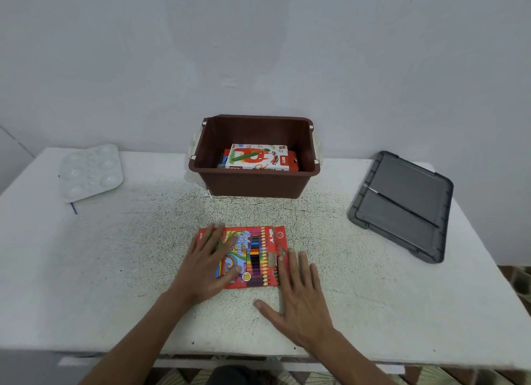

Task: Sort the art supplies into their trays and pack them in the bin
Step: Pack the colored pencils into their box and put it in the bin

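From my remote seat, the color pencil box (255, 258) lies flat on the speckled white table (115, 269), near the front edge and about centre, with its printed face up and a row of pencils showing through the window.

The left hand (207, 267) lies flat on the left half of the box, fingers straight and spread, pressing on the cover without curling around it. The right hand (298, 295) rests mostly on the table just right of the box. Its fingers are straight too, the index and middle fingertips reach onto the box's right edge, and the thumb sticks out leftward on the table below the box's near edge. Neither hand is closed on anything.

Beyond the box, at the far middle of the table, stands the brown bin (253, 183), open at the top. Inside it an oil pastels box (258, 157) lies face up on top of other packs. I can make out a red pack (292, 160) under its right side, but what sits at its left side is too hidden to tell.

At the far left a white paint palette (92, 172) with round wells lies on the table, and a thin blue tip (74, 208) pokes out from under its near edge.

On the right lies the grey lid (425, 235), flat, with a thin paintbrush (402, 205) lying diagonally across it.
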### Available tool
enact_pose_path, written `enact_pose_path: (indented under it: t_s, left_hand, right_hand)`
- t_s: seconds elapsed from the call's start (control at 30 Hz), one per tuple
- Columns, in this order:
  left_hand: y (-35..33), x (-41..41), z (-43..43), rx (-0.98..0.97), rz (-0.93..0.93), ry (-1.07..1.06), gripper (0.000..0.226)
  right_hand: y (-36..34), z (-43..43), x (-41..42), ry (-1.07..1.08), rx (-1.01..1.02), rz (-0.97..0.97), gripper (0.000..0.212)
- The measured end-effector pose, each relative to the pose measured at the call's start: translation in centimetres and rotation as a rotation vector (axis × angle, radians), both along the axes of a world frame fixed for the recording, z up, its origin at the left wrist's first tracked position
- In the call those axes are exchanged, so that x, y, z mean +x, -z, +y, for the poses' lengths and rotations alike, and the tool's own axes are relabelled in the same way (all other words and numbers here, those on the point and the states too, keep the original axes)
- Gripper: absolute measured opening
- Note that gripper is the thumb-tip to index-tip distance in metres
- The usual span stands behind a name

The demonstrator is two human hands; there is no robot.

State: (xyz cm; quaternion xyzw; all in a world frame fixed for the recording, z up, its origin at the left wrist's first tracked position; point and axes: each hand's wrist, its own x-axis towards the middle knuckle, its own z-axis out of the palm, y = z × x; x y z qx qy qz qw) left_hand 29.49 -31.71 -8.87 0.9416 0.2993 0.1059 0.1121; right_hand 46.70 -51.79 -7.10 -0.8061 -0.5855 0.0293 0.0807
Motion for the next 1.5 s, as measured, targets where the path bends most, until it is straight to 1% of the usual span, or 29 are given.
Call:
enact_pose_path:
  t_s: [0.2, 0.53, 0.73, 0.9, 1.0, 1.2, 1.37, 1.5]
  left_hand:
    - [0.1, -0.3, 0.2, -0.028, -0.061, 0.033, 0.073]
    - [0.1, -0.4, 0.2, -0.031, -0.020, 0.020, 0.076]
    - [-0.2, -0.6, 0.3, -0.018, -0.050, 0.052, 0.077]
    - [0.0, -0.6, 0.3, -0.012, -0.044, 0.050, 0.077]
    - [-0.1, -0.6, 0.3, -0.008, -0.039, 0.049, 0.077]
    - [-0.3, -0.6, 0.2, -0.020, -0.041, 0.043, 0.076]
    - [-0.3, -0.7, 0.2, -0.005, -0.047, 0.048, 0.076]
    - [-0.4, -0.6, 0.2, -0.005, -0.044, 0.053, 0.075]
  right_hand:
    - [-0.3, 0.8, 0.5, 0.010, -0.021, 0.023, 0.102]
    - [-0.5, 1.4, 1.4, 0.000, -0.036, 0.019, 0.102]
    - [-0.8, 3.0, 1.6, -0.019, -0.064, 0.082, 0.110]
    - [-1.0, 2.9, 2.4, -0.046, -0.111, 0.094, 0.111]
    - [-1.4, 3.2, 3.3, -0.028, -0.136, 0.109, 0.114]
    - [-1.9, 5.4, 3.3, -0.003, -0.121, 0.136, 0.111]
    - [-1.6, 5.2, 3.5, -0.026, -0.121, 0.112, 0.111]
    - [-1.9, 5.7, 4.4, -0.007, -0.129, 0.141, 0.110]
